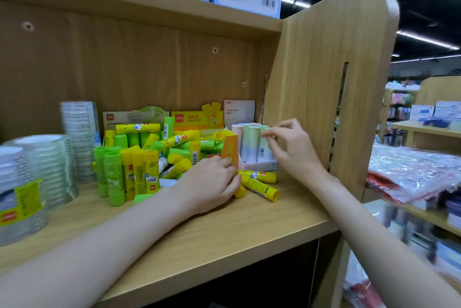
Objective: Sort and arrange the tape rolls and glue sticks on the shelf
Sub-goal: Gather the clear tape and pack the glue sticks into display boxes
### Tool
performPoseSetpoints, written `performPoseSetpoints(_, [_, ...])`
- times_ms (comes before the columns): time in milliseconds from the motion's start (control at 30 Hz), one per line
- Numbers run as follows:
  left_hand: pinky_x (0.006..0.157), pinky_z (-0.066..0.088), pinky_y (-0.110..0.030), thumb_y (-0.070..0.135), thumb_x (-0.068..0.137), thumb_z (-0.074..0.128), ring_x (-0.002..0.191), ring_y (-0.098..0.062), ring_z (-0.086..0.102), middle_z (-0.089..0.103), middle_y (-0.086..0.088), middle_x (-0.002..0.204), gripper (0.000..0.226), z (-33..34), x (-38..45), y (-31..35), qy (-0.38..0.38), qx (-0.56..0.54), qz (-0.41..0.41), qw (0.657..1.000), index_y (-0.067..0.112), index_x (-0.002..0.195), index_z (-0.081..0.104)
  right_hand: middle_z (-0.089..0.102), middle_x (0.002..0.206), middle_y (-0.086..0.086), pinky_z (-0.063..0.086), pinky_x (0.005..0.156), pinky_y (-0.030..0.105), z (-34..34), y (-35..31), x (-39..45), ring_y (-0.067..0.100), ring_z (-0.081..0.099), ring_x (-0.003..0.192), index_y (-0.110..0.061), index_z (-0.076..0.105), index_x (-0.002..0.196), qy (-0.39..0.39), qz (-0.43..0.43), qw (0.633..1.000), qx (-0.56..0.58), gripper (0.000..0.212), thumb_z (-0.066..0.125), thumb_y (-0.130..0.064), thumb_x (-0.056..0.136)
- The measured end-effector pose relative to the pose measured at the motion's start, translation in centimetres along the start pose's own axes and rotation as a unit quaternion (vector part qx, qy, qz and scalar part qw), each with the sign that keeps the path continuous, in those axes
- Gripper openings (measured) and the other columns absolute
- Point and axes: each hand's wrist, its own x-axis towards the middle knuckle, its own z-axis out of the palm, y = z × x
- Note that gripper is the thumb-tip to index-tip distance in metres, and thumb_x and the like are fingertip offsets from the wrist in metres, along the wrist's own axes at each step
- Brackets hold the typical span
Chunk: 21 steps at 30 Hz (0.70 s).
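Left hand [212, 183] grasping a yellow glue stick [259, 186] on the shelf [224, 235], right hand [289, 148] pinching a pastel stick [263, 145] just behind

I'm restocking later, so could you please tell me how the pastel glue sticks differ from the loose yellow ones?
The pastel glue sticks stand upright in their white tray, while the loose yellow glue sticks lie flat on the shelf. The pastel ones look thicker, in soft pink and green; the yellow ones are bright. Both are capped cylinders.

A stationery shop: wooden display shelf [224, 228] stocked with boxed glue sticks [139, 173].
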Motion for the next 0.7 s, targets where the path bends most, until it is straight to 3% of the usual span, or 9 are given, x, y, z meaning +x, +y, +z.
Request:
performPoseSetpoints(133, [0.090, 0.042, -0.034, 0.054, 0.076, -0.005, 0.107, -0.022, 0.051, 0.057, -0.003, 0.119, 0.085, -1.0, -1.3, 0.3, -0.026, 0.003, 0.015, 1.000, 0.015, 0.118, 0.058, 0.067, 0.094, -0.014, 0.044, 0.086, 0.025, -2.4, -1.6, -4.2, 0.015, 0.058, 0.088, -0.032, 0.069, 0.093, -0.225, 0.101, 0.967, 0.072, 0.010, 0.066, -0.032, 0.084])
performPoseSetpoints(200, [0.092, 0.042, -0.034, 0.055, 0.075, -0.004, 0.112, -0.022, 0.050, 0.054, -0.004, 0.124, 0.086, -1.4, -1.9, 0.3, -0.040, -0.007, 0.023, 0.999, 0.015, 0.124, 0.054, 0.063, 0.104, -0.019, 0.044, 0.094, 0.025, -2.5, -1.9, -5.1, 0.009, 0.056, 0.101, -0.032, 0.067, 0.101, -0.284, 0.107, 0.952, 0.037, 0.025, 0.070, -0.039, 0.078])
performPoseSetpoints(267, [0.091, 0.045, -0.033, 0.053, 0.080, 0.002, 0.110, -0.023, 0.053, 0.056, -0.006, 0.122, 0.079, -2.0, -2.3, 0.3, -0.038, -0.008, 0.040, 0.998, 0.012, 0.123, 0.055, 0.061, 0.108, -0.009, 0.042, 0.090, 0.021, -2.4, -2.2, -5.2, 0.010, 0.053, 0.102, -0.024, 0.066, 0.107, -0.276, 0.103, 0.955, -0.009, 0.030, 0.071, -0.035, 0.079])
performPoseSetpoints(367, [0.065, 0.055, -0.029, 0.033, 0.087, 0.028, 0.082, -0.024, 0.066, 0.067, -0.008, 0.096, 0.047, -2.5, -2.9, 0.4, 0.000, 0.042, 0.098, 0.994, 0.008, 0.098, 0.067, 0.051, 0.096, -0.014, 0.033, 0.068, 0.006, -2.2, -3.5, -5.2, 0.006, 0.047, 0.089, -0.018, 0.066, 0.106, -0.249, 0.096, 0.963, -0.030, 0.026, 0.069, -0.026, 0.082])
performPoseSetpoints(400, [0.063, 0.055, -0.028, 0.028, 0.085, 0.033, 0.077, -0.024, 0.066, 0.068, -0.007, 0.090, 0.040, -2.7, -2.9, 0.4, 0.024, 0.073, 0.120, 0.990, 0.009, 0.092, 0.067, 0.049, 0.095, -0.014, 0.034, 0.066, 0.004, -2.1, -3.7, -5.2, 0.006, 0.048, 0.088, -0.018, 0.066, 0.105, -0.245, 0.099, 0.964, -0.023, 0.024, 0.069, -0.026, 0.082])
performPoseSetpoints(533, [0.091, 0.040, -0.034, 0.025, 0.087, 0.040, 0.083, -0.022, 0.064, 0.068, -0.003, 0.089, 0.030, -3.9, -4.3, 0.1, 0.083, 0.162, 0.162, 0.970, 0.014, 0.085, 0.067, 0.054, 0.114, -0.012, 0.039, 0.078, 0.009, -1.7, -5.3, -5.6, 0.008, 0.051, 0.102, -0.023, 0.065, 0.104, -0.240, 0.096, 0.964, 0.058, 0.020, 0.065, -0.029, 0.085])
performPoseSetpoints(600, [0.097, 0.035, -0.037, 0.027, 0.085, 0.043, 0.090, -0.023, 0.064, 0.069, -0.004, 0.094, 0.028, -4.5, -5.6, -0.4, 0.088, 0.188, 0.144, 0.968, 0.014, 0.086, 0.067, 0.047, 0.128, -0.010, 0.035, 0.092, 0.019, -1.4, -6.2, -5.9, 0.005, 0.042, 0.112, -0.026, 0.062, 0.111, -0.269, 0.067, 0.960, 0.031, 0.029, 0.064, -0.037, 0.084])
performPoseSetpoints(700, [0.101, 0.032, -0.040, 0.032, 0.084, 0.042, 0.099, -0.025, 0.063, 0.068, -0.006, 0.104, 0.033, -5.4, -7.4, -1.0, 0.073, 0.197, 0.110, 0.972, 0.014, 0.092, 0.068, 0.047, 0.130, -0.006, 0.030, 0.101, 0.025, -0.5, -7.5, -6.0, 0.011, 0.036, 0.120, -0.026, 0.059, 0.116, -0.283, 0.036, 0.958, -0.019, 0.038, 0.066, -0.041, 0.082])
